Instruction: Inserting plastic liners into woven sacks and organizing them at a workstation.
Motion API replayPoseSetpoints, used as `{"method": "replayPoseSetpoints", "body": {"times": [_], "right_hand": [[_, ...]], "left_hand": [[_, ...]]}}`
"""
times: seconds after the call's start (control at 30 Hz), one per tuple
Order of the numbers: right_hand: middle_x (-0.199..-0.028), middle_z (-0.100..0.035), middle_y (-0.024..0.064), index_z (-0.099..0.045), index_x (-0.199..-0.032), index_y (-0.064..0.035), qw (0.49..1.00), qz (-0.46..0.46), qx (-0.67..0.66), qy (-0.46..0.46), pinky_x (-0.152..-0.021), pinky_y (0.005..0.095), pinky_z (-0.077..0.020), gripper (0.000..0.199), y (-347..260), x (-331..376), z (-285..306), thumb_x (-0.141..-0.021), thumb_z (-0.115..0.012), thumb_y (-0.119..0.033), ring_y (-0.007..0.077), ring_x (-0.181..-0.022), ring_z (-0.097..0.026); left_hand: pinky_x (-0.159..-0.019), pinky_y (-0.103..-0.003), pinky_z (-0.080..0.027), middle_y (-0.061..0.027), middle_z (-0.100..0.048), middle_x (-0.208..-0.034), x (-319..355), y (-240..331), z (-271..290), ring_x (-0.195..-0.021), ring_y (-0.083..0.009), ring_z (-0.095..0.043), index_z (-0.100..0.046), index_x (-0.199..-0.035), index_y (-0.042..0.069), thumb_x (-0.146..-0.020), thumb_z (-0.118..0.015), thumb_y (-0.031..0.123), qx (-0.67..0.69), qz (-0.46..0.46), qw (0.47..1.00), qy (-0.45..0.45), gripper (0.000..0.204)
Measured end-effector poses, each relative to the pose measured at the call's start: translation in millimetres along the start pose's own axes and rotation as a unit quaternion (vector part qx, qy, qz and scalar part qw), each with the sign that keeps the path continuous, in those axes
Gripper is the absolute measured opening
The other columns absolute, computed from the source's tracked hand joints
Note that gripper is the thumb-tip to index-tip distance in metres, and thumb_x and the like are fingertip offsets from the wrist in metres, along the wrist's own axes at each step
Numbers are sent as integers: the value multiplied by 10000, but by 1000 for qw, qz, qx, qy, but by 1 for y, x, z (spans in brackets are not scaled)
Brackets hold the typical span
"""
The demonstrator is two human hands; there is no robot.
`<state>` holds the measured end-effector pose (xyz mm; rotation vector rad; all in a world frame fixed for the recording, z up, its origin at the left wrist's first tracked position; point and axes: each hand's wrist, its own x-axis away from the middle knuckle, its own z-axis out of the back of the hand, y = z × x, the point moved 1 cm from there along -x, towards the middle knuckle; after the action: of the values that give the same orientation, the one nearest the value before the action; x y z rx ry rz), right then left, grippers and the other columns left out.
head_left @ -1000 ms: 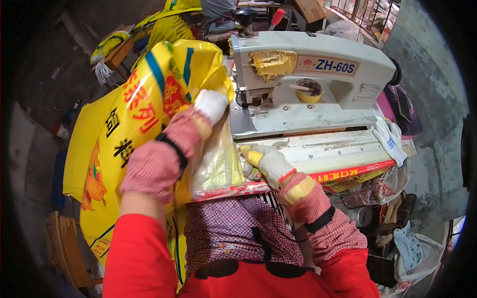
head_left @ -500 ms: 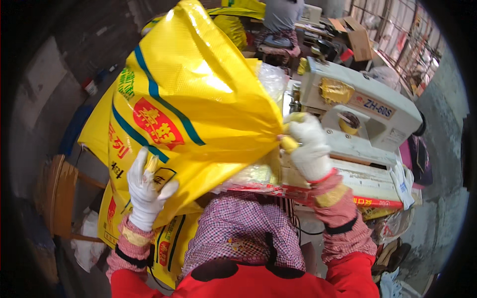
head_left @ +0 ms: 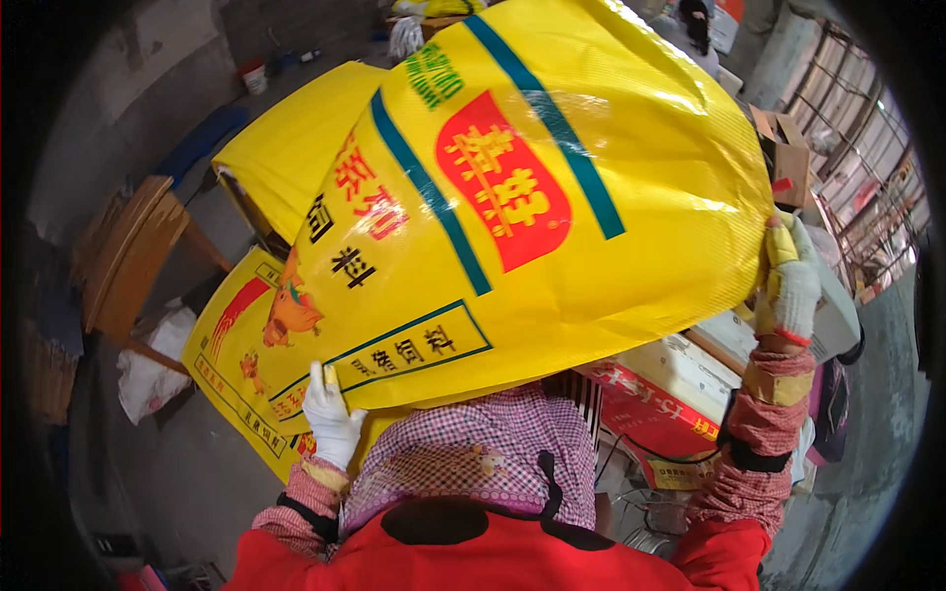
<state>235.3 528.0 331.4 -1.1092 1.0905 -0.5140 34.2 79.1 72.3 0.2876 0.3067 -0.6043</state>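
Observation:
A large yellow woven sack [head_left: 552, 197] with red, green and blue printing is spread wide in front of me and fills most of the view. My left hand [head_left: 330, 419], in a white glove, grips its lower left corner. My right hand [head_left: 788, 281], in a white and yellow glove, holds the sack's right edge up high. Both forearms wear pink checked sleeve covers. The sack hides nearly all of the sewing machine [head_left: 838, 315] behind it; only a pale corner shows beside my right hand.
More yellow sacks [head_left: 296, 138] lie stacked at the left and below [head_left: 232, 345]. A wooden chair [head_left: 133, 256] stands at far left. A red and white printed sheet [head_left: 655, 399] lies on the table under the sack. Cardboard boxes [head_left: 783, 158] sit at right.
I have swung the yellow sack up off the sewing machine and opened it out to the left. My right hand rose with its edge, and my left hand moved down to the lower corner.

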Motion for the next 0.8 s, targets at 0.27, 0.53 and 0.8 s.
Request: {"method": "replayPoseSetpoints", "body": {"times": [0.27,0.53,0.8], "right_hand": [[-926,-610,22,-585,-1029,-29,999,1,-46,4,-656,208,-461,214,1,-13,21,-902,-538,-195,95,-755,-576],[-920,-612,24,-591,-1026,-52,993,-9,-114,24,-647,209,-490,214,15,-29,43,-894,-553,-215,103,-780,-593],[-938,-606,13,-575,-1039,-64,987,-58,-143,52,-685,254,-490,221,52,-25,26,-904,-529,-234,120,-778,-584]], "left_hand": [[-697,-419,-428,-105,-504,-1076,23,-40,-9,-843,-305,-536,-557,-947,61,-587,-736,171,-36,-18,998,55,417],[-558,-347,-479,-106,-580,-767,-26,-73,28,-650,-264,-601,-568,-860,84,-734,-568,39,11,32,992,122,133],[-653,-438,-438,-255,-569,-805,-274,-117,205,-777,-431,-540,-507,-880,21,-757,-514,103,7,-27,991,132,148]]}}
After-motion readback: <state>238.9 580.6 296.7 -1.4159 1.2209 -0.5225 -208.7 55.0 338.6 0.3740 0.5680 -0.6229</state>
